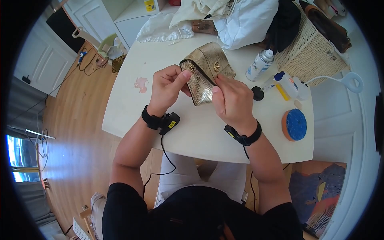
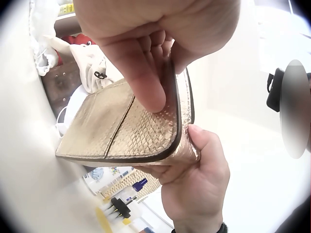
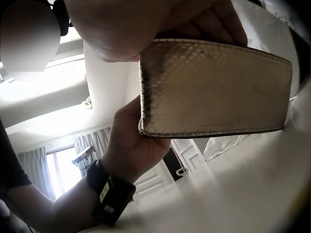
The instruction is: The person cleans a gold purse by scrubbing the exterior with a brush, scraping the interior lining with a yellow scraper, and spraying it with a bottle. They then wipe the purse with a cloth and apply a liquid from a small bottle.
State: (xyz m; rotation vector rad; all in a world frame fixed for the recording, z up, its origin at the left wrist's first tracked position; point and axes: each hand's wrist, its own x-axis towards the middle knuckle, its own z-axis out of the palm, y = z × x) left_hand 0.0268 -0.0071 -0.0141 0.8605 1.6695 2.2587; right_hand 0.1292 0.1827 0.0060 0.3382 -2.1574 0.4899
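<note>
A gold, scale-textured bag [image 1: 205, 60] with dark edges and a round gold clasp is held tilted over the white table. The left hand [image 1: 167, 88] pinches its left corner between thumb and fingers. On its near right edge the right hand [image 1: 233, 100] grips, thumb toward the person. In the left wrist view the bag's seamed panel [image 2: 121, 126] faces the camera, the left hand [image 2: 160, 43] above it and the right hand [image 2: 197, 184] below. A narrow side of the bag [image 3: 218, 92] fills much of the right wrist view, between both hands.
On the white table [image 1: 132, 108], a spray can [image 1: 260, 65], bottles [image 1: 289, 85], a black round object [image 1: 258, 93] and a blue-topped round pad [image 1: 295, 125] stand to the right. White cloth bags [image 1: 250, 24] and a woven basket [image 1: 310, 44] lie along the back.
</note>
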